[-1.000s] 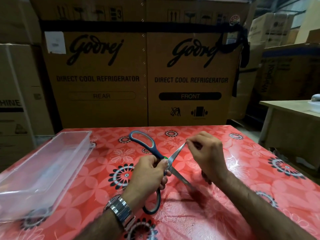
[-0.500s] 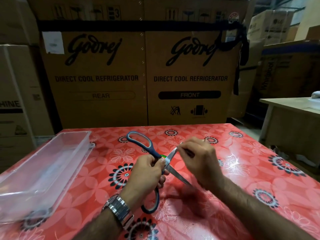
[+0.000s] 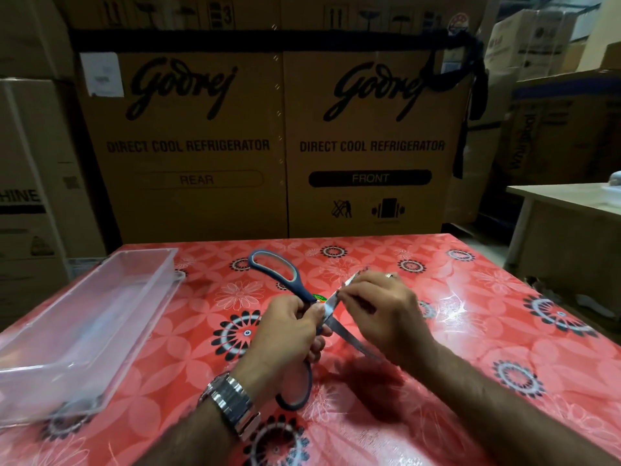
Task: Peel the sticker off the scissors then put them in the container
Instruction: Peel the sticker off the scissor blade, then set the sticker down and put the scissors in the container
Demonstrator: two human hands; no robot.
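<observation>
Head view: the left hand grips the open scissors at the middle, above the table. The right hand pinches 1 blade near the green sticker. Fingers could slip and get cut, or the sticker may tear. The container sits apart, left.

The single wide-angle head camera is looking forward and down, sitting close over the red table and facing the stacked cardboard boxes behind.
</observation>
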